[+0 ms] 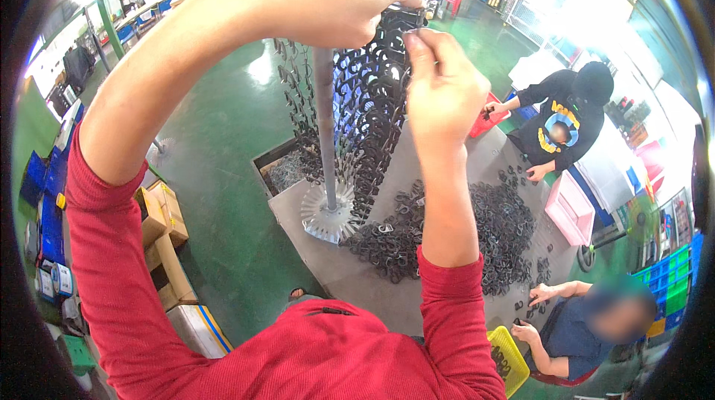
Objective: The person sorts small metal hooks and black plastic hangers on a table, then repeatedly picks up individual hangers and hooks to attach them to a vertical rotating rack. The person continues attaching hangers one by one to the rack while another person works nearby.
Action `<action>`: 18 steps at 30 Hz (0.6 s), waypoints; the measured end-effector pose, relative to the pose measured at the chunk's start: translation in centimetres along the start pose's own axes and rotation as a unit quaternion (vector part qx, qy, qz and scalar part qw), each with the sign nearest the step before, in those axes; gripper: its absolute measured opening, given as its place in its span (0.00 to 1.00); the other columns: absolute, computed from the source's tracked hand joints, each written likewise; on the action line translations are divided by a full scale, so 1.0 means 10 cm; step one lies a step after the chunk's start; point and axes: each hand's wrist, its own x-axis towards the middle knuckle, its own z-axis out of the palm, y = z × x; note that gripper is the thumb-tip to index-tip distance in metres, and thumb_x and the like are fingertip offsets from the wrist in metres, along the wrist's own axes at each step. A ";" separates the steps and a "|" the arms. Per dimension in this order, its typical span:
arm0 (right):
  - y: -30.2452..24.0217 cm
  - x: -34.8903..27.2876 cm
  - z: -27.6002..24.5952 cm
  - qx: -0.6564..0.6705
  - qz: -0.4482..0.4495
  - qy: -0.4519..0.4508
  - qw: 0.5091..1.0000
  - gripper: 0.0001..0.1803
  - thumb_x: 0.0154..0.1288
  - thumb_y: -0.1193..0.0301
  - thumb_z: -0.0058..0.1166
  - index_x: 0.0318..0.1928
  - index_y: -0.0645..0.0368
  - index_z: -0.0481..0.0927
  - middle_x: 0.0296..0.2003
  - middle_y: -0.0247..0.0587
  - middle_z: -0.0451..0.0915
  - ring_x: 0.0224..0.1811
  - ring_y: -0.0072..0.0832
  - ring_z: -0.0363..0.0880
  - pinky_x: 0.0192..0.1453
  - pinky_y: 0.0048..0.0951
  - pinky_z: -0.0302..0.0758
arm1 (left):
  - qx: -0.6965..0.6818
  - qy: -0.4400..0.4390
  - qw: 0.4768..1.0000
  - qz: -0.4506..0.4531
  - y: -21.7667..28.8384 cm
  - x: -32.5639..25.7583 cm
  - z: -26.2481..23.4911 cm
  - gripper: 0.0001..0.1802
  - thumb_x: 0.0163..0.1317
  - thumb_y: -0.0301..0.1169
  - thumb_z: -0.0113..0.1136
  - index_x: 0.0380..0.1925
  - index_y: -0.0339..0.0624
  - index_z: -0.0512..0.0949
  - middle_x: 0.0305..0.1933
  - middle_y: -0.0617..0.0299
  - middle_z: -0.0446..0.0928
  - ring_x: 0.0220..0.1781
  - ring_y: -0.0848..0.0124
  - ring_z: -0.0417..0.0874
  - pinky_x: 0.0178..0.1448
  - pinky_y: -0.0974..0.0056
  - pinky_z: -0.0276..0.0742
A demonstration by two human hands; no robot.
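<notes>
Both my arms, in red sleeves, reach up in front of a hanging rack. My left hand (pixel 350 1) is curled closed at the top of the hanging strands; what its fingers grip is hidden. Just beside it, my right hand (pixel 447 83) pinches thumb and finger together on a small dark thing too unclear to name. Strands of black C-shaped rings (pixel 376 87) hang right behind my hands. They surround a grey metal pole (pixel 325 117), whose slotted round base (pixel 329 212) rests on the grey table (pixel 302 217).
A big heap of black rings (pixel 484 243) covers much of the table. Two people sit or stand at its right side, handling loose pieces. Near them are a red tray (pixel 489 118), a pink tray (pixel 570 210) and a yellow basket (pixel 509 363). Cardboard boxes (pixel 170 262) stand on the left.
</notes>
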 end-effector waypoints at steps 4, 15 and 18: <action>0.09 0.01 -0.21 0.322 0.187 -0.111 0.922 0.07 0.63 0.72 0.56 0.37 0.62 0.82 0.24 0.33 0.80 0.17 0.10 0.63 0.20 0.13 0.57 | -0.013 -0.010 1.000 -0.016 -0.12 -0.05 0.00 0.12 0.51 0.21 0.50 0.37 0.28 0.75 0.34 0.47 0.79 0.39 0.53 0.81 0.48 0.56 0.76; 1.03 0.05 -1.65 -0.424 0.252 -0.069 0.867 0.23 0.59 0.50 0.56 0.42 0.56 0.79 0.32 0.38 0.82 0.36 0.32 0.80 0.42 0.33 0.72 | -0.021 0.068 0.994 0.087 -0.23 -0.24 0.08 0.21 0.53 0.24 0.49 0.48 0.26 0.71 0.47 0.40 0.76 0.52 0.50 0.76 0.60 0.55 0.71; 0.82 0.02 -1.36 -0.362 0.165 -0.038 0.917 0.22 0.60 0.52 0.56 0.43 0.57 0.78 0.35 0.41 0.82 0.40 0.37 0.80 0.47 0.36 0.72 | 0.022 0.006 0.998 0.052 -0.07 -0.17 -0.04 0.18 0.54 0.28 0.49 0.42 0.27 0.72 0.42 0.40 0.77 0.48 0.50 0.78 0.55 0.55 0.74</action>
